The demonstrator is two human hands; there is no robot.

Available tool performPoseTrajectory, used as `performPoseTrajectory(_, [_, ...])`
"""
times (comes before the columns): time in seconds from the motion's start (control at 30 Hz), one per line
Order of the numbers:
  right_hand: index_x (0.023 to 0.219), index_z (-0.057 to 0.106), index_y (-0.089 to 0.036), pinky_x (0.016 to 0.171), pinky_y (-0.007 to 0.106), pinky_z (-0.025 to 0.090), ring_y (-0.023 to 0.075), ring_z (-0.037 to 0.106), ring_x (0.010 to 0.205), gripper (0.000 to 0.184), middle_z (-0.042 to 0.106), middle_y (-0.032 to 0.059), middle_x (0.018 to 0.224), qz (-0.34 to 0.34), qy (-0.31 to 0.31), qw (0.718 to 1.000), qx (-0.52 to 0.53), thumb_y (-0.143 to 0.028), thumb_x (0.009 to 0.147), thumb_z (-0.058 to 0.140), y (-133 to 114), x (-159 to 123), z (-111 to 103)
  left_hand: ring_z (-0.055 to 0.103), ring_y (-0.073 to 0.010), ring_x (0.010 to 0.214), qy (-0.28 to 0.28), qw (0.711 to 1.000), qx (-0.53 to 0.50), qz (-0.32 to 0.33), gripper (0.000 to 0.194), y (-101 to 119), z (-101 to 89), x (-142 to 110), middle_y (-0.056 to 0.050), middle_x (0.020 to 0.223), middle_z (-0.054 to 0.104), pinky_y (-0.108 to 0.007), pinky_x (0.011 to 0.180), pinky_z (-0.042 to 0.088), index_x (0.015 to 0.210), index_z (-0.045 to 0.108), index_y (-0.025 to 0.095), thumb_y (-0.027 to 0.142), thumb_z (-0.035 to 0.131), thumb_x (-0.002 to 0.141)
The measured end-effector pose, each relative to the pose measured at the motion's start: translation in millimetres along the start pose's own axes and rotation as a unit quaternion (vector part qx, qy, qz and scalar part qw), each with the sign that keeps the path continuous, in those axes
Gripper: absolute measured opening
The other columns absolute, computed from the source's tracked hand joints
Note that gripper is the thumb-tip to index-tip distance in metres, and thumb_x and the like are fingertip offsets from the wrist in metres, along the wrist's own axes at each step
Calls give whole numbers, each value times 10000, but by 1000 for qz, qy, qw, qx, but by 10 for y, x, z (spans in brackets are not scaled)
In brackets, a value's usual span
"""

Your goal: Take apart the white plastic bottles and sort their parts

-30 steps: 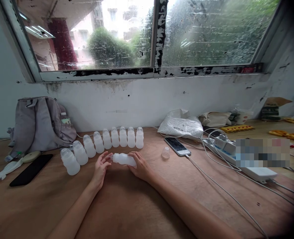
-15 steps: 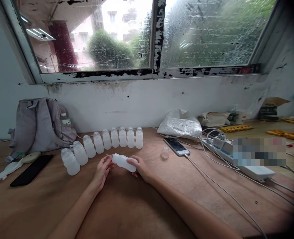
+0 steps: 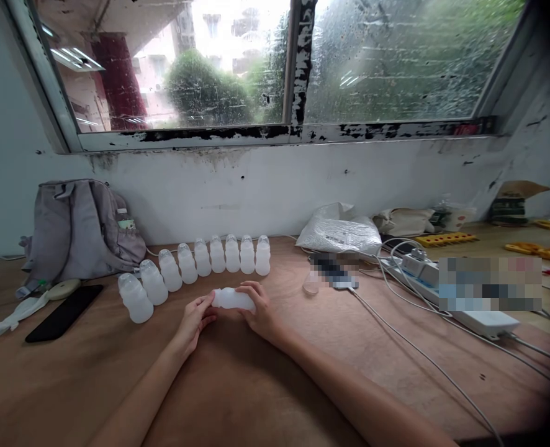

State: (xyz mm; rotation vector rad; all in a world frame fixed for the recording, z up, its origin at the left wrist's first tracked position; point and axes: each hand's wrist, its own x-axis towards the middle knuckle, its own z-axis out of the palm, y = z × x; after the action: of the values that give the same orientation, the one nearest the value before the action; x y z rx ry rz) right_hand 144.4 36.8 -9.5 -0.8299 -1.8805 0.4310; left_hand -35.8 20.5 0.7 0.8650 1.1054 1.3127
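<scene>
A frosted white baby bottle (image 3: 232, 299) lies on its side between my two hands, low over the table. The fingers of my left hand (image 3: 195, 320) pinch its neck end, hiding most of that end. Around its base end is my right hand (image 3: 261, 313), thumb below and fingers over the top. Behind them, several similar bottles (image 3: 171, 273) with clear domed caps stand upright in a curved row. A loose clear cap (image 3: 310, 284) rests on the table to the right of my right hand.
A charging phone (image 3: 334, 273) lies at the right, its cable (image 3: 405, 338) crossing the wooden table (image 3: 372, 372). Farther right is a power strip (image 3: 475, 321). A grey backpack (image 3: 77, 233) and black phone (image 3: 64, 313) are at left. A silvery bag (image 3: 342, 231) sits by the wall.
My right hand has shifted its grip, fingers now over the bottle. The bottle lies more level, and my left fingers have closed onto its neck end. The camera view shifted slightly.
</scene>
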Motion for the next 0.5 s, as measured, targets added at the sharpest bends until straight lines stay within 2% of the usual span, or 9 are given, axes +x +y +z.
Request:
performPoseTrajectory(0.07, [965, 533, -207, 654, 303, 481, 182, 563, 801, 302, 561, 59, 920, 105, -17, 992, 61, -289, 684, 609, -20, 17, -28, 575, -118, 702, -8, 1000, -6, 25, 296, 9, 2, 3, -75, 845, 635, -205, 632, 455, 833, 643, 128, 348, 672, 637])
performPoseTrajectory(0.1, [955, 529, -193, 512, 257, 469, 152, 570, 643, 313, 582, 44, 812, 178, -35, 978, 107, -374, 704, 580, -22, 31, -42, 575, -122, 741, -14, 999, -10, 42, 292, 9, 4, 7, -74, 878, 635, -207, 664, 452, 839, 645, 130, 333, 678, 632])
performPoseTrajectory(0.13, [937, 527, -176, 384, 217, 407, 120, 531, 494, 347, 581, 28, 706, 251, -59, 953, 160, -451, 726, 527, -17, 48, -56, 573, -128, 778, -22, 998, -15, 60, 297, 8, 6, 12, -73, 915, 633, -212, 691, 448, 853, 645, 132, 320, 683, 627])
performPoseTrajectory(0.2, [866, 535, -133, 253, 178, 249, 75, 408, 323, 462, 543, 9, 558, 366, -113, 884, 269, -559, 763, 389, 12, 90, -85, 572, -135, 798, -23, 995, -19, 92, 322, 0, 12, 18, -68, 934, 632, -220, 705, 444, 882, 638, 135, 291, 699, 607])
performPoseTrajectory(0.27, [794, 543, -109, 232, 165, 198, 56, 367, 297, 534, 521, 11, 515, 406, -141, 831, 354, -593, 772, 318, 45, 131, -117, 577, -124, 747, -8, 993, -23, 112, 341, -3, 22, 12, -58, 892, 638, -219, 681, 445, 902, 627, 141, 271, 707, 597])
performPoseTrajectory(0.3, [785, 543, -108, 236, 158, 211, 51, 372, 306, 527, 521, 11, 521, 404, -135, 821, 380, -586, 774, 323, 54, 146, -133, 578, -118, 722, -6, 993, -26, 111, 346, -1, 29, 4, -56, 888, 636, -219, 668, 446, 915, 620, 147, 268, 705, 602])
performPoseTrajectory(0.33, [808, 542, -113, 248, 153, 244, 50, 392, 326, 492, 530, 11, 546, 391, -123, 822, 396, -567, 774, 355, 56, 157, -148, 581, -114, 709, -8, 994, -31, 103, 352, 3, 39, -6, -57, 906, 632, -221, 661, 448, 931, 612, 155, 269, 700, 610])
performPoseTrajectory(0.4, [905, 523, -145, 302, 155, 337, 62, 463, 406, 382, 559, 14, 647, 344, -89, 849, 392, -492, 762, 456, 38, 161, -169, 589, -117, 723, -22, 996, -43, 74, 356, 12, 61, -27, -66, 980, 612, -230, 666, 455, 960, 598, 172, 285, 685, 634])
performPoseTrajectory(0.5, [992, 497, -191, 456, 209, 465, 118, 554, 622, 329, 567, 27, 818, 254, -59, 925, 276, -372, 725, 563, -12, 132, -176, 590, -124, 758, -33, 998, -51, 27, 330, 14, 89, -43, -71, 969, 614, -231, 687, 461, 948, 596, 169, 320, 665, 663])
